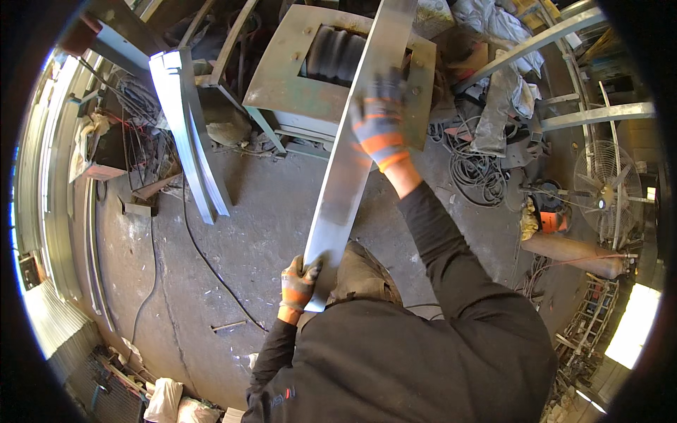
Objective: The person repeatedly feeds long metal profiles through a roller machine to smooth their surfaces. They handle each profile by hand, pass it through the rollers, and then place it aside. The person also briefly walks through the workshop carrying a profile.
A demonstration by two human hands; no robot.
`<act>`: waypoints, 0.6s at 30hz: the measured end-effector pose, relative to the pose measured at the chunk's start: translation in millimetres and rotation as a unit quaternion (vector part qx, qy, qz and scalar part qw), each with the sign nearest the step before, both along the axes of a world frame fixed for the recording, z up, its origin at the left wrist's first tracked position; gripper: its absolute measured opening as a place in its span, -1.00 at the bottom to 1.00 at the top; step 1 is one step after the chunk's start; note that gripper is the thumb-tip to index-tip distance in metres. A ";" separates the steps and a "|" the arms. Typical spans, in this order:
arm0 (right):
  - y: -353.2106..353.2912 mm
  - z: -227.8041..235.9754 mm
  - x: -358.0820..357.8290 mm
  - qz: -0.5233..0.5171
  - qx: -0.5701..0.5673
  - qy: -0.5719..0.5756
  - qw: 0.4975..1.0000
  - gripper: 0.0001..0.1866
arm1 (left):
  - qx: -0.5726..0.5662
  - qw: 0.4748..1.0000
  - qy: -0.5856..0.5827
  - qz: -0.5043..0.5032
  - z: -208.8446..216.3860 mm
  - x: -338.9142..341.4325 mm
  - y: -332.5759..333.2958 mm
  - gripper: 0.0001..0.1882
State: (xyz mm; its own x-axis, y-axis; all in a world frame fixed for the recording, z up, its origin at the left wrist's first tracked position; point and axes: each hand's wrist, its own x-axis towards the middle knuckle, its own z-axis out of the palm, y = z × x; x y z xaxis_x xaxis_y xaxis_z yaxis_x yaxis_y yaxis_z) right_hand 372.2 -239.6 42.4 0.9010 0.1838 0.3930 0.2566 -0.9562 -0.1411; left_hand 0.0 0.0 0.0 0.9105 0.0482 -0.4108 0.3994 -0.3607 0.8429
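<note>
A long, flat metal bar point(340, 194) runs from beside my waist up over a squat, worn green-grey machine point(282, 70). Its near end is gripped by my left hand point(299, 283), with the thumb lying on the bar's face. Farther along, my right hand point(381, 127) reaches over the bar's right side; motion smears its fingers, so their hold is unclear. Both hands wear grey and orange gloves. In the machine's square opening shows a dark, streaked roller point(335, 55), partly covered by the bar. Whether bar and roller touch cannot be seen.
Several shiny metal strips point(185, 134) lean at the left. A black cable point(204, 257) crosses the concrete floor point(233, 190). Coiled cables point(479, 176) and scrap lie right of the machine, near a caged fan point(606, 180). Metal rails point(599, 116) jut in from the right.
</note>
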 end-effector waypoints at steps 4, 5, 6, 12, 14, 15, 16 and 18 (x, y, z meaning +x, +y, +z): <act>0.0 -43.4 84.8 -0.033 -0.016 0.006 0.999 0.01 | 0.055 0.998 0.006 0.010 -13.8 77.6 -39.6 -0.55; 1.3 -57.2 105.5 -0.047 -0.011 0.029 0.998 0.00 | 0.065 0.998 0.015 0.009 -17.2 94.1 -44.1 -0.55; -5.0 -65.1 138.7 -0.054 -0.016 0.000 0.998 -0.06 | 0.018 0.999 0.019 0.040 -25.1 123.5 -56.3 -0.53; -52.4 -116.0 247.3 -0.107 0.032 0.009 0.994 -0.29 | -0.054 0.993 0.052 0.089 -54.5 221.1 -110.2 -0.34; -64.5 -120.0 268.2 -0.091 0.001 -0.051 0.995 -0.37 | -0.058 0.992 0.082 0.075 -62.3 245.1 -119.3 -0.30; -70.4 -118.6 277.3 -0.110 -0.009 -0.022 0.994 -0.39 | -0.067 0.993 0.074 0.070 -66.2 255.1 -123.7 -0.30; -74.6 -117.3 283.1 -0.120 0.002 0.001 0.993 -0.37 | -0.090 0.990 0.074 0.079 -69.5 262.2 -126.5 -0.30; -69.6 -123.1 277.5 -0.117 -0.015 -0.028 0.993 -0.34 | -0.057 0.994 0.079 0.052 -76.1 262.1 -119.5 -0.32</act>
